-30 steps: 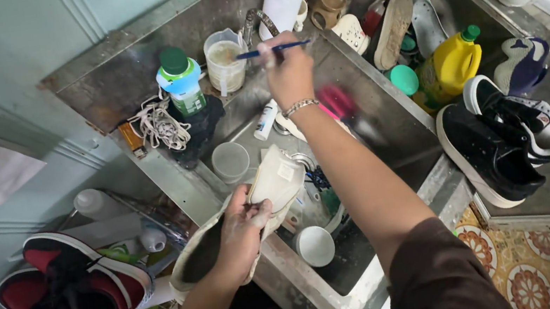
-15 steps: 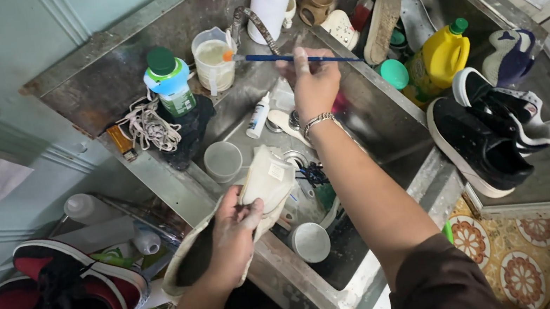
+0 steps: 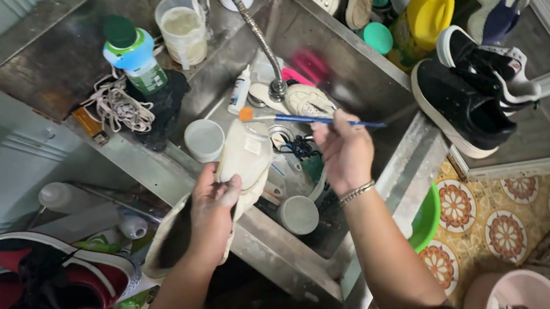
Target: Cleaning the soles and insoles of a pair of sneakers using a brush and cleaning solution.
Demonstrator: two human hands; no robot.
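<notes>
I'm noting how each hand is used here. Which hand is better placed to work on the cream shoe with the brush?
Probably the right hand: it holds the blue brush, whose tip is at the cream shoe. The left hand is gripping the shoe over the sink.

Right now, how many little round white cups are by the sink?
2: one white cup sits on the sink ledge by the cream shoe in the left hand; another lies in the basin. More may be hidden.
</notes>
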